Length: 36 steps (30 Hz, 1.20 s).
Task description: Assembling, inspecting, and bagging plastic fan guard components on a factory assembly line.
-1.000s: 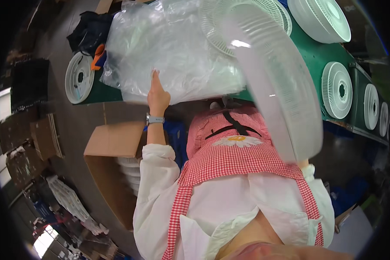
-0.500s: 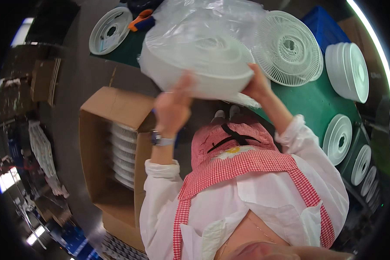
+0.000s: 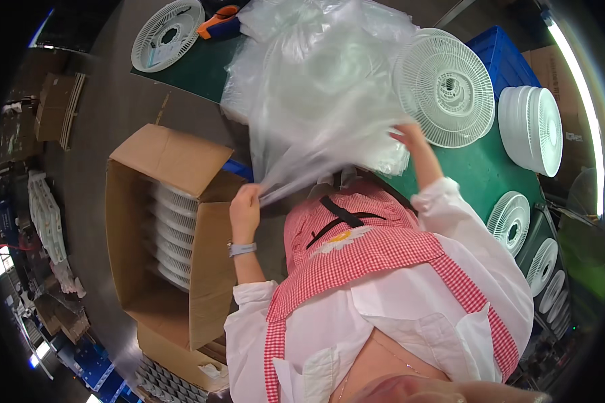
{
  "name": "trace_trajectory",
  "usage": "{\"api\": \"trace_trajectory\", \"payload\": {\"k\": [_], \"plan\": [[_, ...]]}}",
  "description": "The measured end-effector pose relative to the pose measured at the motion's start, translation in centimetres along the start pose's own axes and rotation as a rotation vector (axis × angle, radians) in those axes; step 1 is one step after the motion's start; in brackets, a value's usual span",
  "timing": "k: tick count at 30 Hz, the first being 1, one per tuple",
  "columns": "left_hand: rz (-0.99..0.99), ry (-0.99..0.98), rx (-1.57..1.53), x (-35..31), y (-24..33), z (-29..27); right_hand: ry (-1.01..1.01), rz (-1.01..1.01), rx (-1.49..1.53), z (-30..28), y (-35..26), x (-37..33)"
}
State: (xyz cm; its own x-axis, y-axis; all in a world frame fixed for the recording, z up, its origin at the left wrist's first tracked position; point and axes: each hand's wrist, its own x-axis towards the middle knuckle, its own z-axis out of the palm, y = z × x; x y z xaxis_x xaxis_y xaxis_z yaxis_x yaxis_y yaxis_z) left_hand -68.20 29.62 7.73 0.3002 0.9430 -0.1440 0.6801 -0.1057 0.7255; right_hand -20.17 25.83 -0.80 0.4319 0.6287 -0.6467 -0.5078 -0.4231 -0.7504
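My left hand [image 3: 245, 209] is closed on a gathered edge of a clear plastic bag [image 3: 296, 151], pulling it taut toward me. At the bag's other side, my right hand [image 3: 411, 136] has its fingers bent around the film, partly blurred. A pale round shape shows faintly through the plastic, but its details are hidden. Beneath and behind lies a heap of more clear bags [image 3: 269, 23]. Just beyond my right hand, a white round fan grille [image 3: 444, 80] lies on the green table [image 3: 467, 164].
Left of me stands an open cardboard box [image 3: 129, 269] with several white fan grilles [image 3: 175, 235] stacked inside. A stack of white round covers [image 3: 528, 127] and a blue crate [image 3: 496, 54] are at the right. An orange-and-black tool [image 3: 218, 23] sits near another grille [image 3: 161, 54].
The white round part held between my hands has left my grasp. My hands have moved apart, and the bag's film is now stretched between them, covering the round shape.
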Motion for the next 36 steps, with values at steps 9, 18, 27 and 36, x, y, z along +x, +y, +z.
{"api": "trace_trajectory", "payload": {"k": [9, 18, 27, 36], "plan": [[-0.561, -0.035, -0.934, 6.6, -1.7, 11.8, 0.156, -0.323, -0.914, -3.2, -6.2, -7.3], [0.202, -0.559, -0.432, 6.8, 10.8, 16.2, -0.38, -0.416, -1.346, 10.7, 2.6, -15.3], [0.569, -0.03, 0.564, 2.8, 17.3, 14.9, -0.327, 0.376, -0.17, 5.3, 7.6, -4.2], [0.717, -0.061, 0.512, 10.3, 13.9, 12.5, -0.394, -0.605, -1.608, 8.3, -2.7, -13.9]]}}
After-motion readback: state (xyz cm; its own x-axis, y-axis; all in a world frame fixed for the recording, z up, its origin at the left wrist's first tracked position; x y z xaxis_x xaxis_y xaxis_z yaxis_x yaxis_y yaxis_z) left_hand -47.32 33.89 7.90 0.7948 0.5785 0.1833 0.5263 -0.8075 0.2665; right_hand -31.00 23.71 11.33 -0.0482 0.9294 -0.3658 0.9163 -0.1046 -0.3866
